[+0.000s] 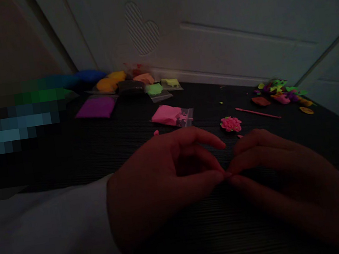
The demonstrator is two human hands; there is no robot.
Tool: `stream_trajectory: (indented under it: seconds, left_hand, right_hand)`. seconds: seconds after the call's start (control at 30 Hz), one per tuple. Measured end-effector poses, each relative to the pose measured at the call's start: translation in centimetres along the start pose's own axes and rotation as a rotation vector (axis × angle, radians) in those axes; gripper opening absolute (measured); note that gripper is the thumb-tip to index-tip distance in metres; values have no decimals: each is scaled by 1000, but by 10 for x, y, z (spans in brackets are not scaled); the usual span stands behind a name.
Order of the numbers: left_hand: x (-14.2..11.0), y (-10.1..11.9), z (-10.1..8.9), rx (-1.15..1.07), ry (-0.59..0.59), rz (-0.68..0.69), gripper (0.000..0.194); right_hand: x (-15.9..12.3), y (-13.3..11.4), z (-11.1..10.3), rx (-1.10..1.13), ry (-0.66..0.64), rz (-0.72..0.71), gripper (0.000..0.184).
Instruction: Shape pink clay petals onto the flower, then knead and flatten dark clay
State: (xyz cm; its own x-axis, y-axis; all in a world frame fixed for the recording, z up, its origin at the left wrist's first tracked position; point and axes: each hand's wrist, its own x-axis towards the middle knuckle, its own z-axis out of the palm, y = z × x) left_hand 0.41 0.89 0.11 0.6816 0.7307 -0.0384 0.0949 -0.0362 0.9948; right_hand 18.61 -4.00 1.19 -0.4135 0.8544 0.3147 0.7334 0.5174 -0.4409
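My left hand and my right hand meet above the dark table, thumb and fingertips pinched together. Between the fingertips is a tiny pink piece of modelling clay, mostly hidden and dim. Just beyond my hands lies a pink clay flower with bits of green at its edge. A small pink bit shows by my right fingers, and a pink lump lies behind my left hand. The opened bag of pink clay rests further back.
A pink modelling tool lies at the right, near a pile of colourful clay pieces. Bags of purple clay, orange clay and green clay stand at the back left, before a white panel.
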Motion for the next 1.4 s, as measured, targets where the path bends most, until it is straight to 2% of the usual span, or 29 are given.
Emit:
stream_trajectory:
  seconds: [0.23,0.53,0.6,0.73,0.83,0.9,1.07,1.4]
  left_hand:
    - [-1,0,-1,26,5,-7,23]
    - [-1,-2,1,87,1,-7,23]
    - [-1,-1,-1,190,40,36,23]
    - [-3,-1,-5,645,159,239,14]
    - [-4,-3,-7,885,107,412,16]
    - [-4,-4,-6,959,41,458,17]
    - [-3,-6,-3,1006,9,456,17]
    - [-3,-8,-3,1016,1,441,16]
  right_hand:
    - [-2,-2,-2,49,-15,68,6]
    - [1,2,-1,53,-28,70,3]
    - [1,4,-3,35,-25,76,3]
    - [4,12,-9,-50,-89,96,5]
    - [8,17,-10,-94,-167,102,7]
    - [10,20,-9,-86,-206,95,7]
    - [15,24,-7,-49,-270,78,7]
    - [17,26,-4,14,-242,135,7]
